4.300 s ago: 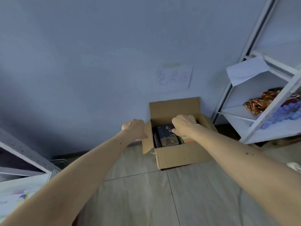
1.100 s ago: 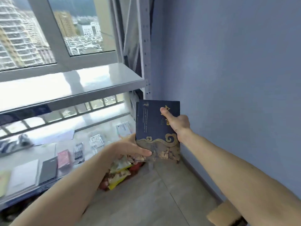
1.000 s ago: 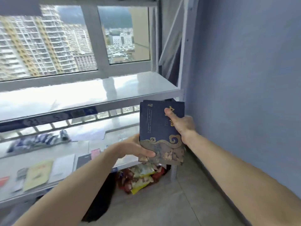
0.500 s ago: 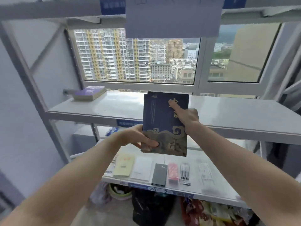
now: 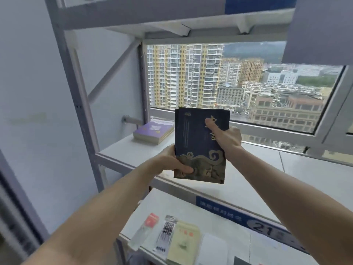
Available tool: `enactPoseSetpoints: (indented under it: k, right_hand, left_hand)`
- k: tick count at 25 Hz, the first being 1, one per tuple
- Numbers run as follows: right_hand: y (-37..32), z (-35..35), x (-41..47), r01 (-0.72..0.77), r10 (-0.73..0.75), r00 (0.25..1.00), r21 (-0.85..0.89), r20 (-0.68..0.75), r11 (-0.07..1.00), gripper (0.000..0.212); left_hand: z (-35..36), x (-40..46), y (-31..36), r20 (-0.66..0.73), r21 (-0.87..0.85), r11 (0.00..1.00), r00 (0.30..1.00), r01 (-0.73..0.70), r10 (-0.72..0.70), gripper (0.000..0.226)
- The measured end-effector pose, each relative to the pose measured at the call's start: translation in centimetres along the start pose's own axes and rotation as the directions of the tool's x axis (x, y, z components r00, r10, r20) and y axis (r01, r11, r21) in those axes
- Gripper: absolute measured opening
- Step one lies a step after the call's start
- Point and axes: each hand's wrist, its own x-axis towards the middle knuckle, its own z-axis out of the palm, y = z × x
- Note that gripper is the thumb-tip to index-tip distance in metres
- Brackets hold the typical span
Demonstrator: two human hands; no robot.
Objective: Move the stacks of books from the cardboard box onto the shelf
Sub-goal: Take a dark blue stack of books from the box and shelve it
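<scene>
A stack of dark blue books is held upright above the white shelf, gripped low by the left hand and high by the right hand. Since half a second ago, the purple book is nearer. The covers look glossy and rectangular.

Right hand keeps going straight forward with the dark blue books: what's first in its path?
Likely bare white shelf board, then the window. Right hand and dark blue book stack look right of the purple books; depth unclear.
</scene>
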Motion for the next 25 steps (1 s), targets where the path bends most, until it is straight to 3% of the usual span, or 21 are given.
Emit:
enactPoseSetpoints:
  k: [9,13,17,22,25]
  right_hand:
    - [3.6,9.7,7.1,0.213,-0.208,0.964,0.015,-0.166,0.977,0.039]
    - [4.2,10.9,7.5,0.293,-0.282,0.938,0.027,-0.203,0.956,0.028]
    - [4.6,10.6,7.7,0.334,-0.310,0.924,0.078,-0.223,0.939,0.042]
    - [4.6,11.2,8.4,0.315,-0.296,0.945,0.149,-0.141,0.937,0.044]
    - [4.5,11.9,8.7,0.286,-0.258,0.948,0.146,-0.184,0.947,0.038]
  left_hand:
    - [-7.6,13.1,-8.1,-0.024,0.039,0.969,0.969,-0.245,0.246,0.099]
    - [-8.2,15.3,-10.0,0.019,-0.001,0.964,0.964,-0.264,0.264,0.093]
    - [-8.1,15.8,-11.2,0.101,-0.037,0.953,0.947,-0.301,0.304,0.098]
    - [-7.3,16.1,-11.8,0.112,-0.084,0.962,0.957,-0.258,0.267,0.086]
    - [-7.3,16.2,-11.4,0.133,-0.088,0.972,0.964,-0.220,0.230,0.086]
